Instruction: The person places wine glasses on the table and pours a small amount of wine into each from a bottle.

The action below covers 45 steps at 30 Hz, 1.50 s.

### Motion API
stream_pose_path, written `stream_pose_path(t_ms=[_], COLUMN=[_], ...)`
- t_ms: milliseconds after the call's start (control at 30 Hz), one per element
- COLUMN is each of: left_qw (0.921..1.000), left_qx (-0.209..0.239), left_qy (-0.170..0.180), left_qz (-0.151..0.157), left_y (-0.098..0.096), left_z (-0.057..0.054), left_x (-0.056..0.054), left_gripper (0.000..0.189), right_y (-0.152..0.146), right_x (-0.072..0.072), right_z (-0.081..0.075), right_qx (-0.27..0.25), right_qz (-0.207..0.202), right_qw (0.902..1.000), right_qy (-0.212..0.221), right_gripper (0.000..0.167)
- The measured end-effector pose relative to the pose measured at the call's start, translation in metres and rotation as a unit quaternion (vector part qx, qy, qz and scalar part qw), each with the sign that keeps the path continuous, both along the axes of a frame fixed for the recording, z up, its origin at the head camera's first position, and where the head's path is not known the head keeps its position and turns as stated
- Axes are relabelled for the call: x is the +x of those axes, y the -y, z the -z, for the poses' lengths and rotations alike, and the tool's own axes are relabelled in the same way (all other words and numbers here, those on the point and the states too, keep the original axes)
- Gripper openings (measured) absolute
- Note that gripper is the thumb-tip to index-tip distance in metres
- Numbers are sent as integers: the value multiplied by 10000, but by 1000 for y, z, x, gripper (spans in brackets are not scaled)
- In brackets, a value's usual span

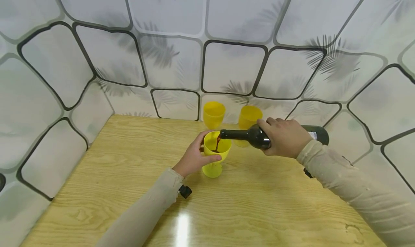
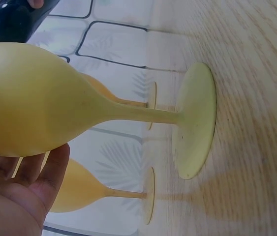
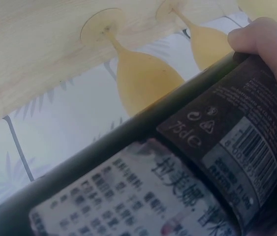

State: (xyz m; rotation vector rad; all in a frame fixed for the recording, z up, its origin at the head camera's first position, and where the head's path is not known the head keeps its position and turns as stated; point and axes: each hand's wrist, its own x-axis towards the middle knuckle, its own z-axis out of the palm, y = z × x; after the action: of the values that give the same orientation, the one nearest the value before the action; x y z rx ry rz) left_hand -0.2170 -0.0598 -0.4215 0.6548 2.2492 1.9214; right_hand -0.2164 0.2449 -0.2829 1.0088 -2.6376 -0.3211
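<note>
My left hand (image 1: 194, 157) holds the bowl of a yellow wine glass (image 1: 224, 148), thumb in front and fingers behind. The glass's round foot (image 2: 197, 123) rests on the table, and its stem stands upright. In my right hand (image 1: 286, 137) is a dark wine bottle (image 1: 257, 137), gripped round its body and tipped nearly level. The bottle's mouth is over the glass rim. A thin stream of dark red liquid (image 1: 218, 143) runs into the bowl, where some dark liquid lies. A printed back label (image 3: 217, 162) faces the right wrist camera.
Two more yellow wine glasses, one on the left (image 1: 214, 114) and one on the right (image 1: 250, 116), stand behind by the patterned wall (image 1: 175, 63). The right one is partly hidden by the bottle. Beneath everything is a wooden table (image 1: 129, 189).
</note>
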Motion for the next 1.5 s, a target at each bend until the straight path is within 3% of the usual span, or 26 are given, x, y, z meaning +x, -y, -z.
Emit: stream_pose_path(t_ms=[600, 1500], left_qw=[10000, 9999], left_qx=[-62, -69], left_qy=[-10, 115], left_qz=[-58, -56], left_y=[-1, 0], left_z=[3, 0], left_x=[0, -2], left_gripper=[85, 85], right_y=[4, 10], right_x=[1, -1], right_z=[-2, -7], right_qx=[-48, -114], right_qz=[97, 174], right_qw=[9999, 9998], right_qy=[60, 62], right_gripper=[67, 68])
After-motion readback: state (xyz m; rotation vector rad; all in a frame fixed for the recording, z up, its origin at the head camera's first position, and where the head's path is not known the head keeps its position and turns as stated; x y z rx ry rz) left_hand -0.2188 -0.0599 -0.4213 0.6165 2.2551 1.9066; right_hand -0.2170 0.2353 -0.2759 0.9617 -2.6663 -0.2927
